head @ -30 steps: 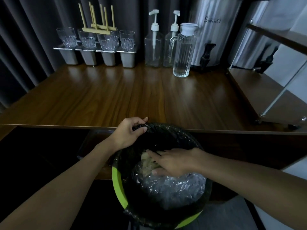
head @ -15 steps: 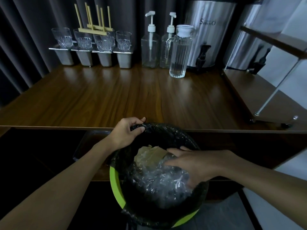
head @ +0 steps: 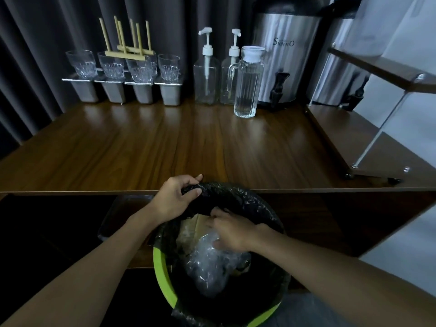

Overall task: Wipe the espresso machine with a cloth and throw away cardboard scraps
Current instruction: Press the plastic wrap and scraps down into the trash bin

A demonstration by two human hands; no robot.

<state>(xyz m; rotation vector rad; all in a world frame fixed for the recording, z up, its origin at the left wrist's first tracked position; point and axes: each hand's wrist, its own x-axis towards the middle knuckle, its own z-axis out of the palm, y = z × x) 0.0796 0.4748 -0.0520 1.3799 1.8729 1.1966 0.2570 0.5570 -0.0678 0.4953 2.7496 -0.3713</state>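
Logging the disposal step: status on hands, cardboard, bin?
Left hand grips black liner rim. Right hand inside bin at cardboard scraps, grip unclear. Clear plastic wrap crowds bin.

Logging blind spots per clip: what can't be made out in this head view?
Head view:
Right hand fingers: tucked under the black bin liner fold; what they hold is unclear.
Cardboard scraps: mostly covered by clear plastic and the right hand.
Green bin: lower part cut off by the frame's bottom edge.
Espresso machine, cloth: out of frame.
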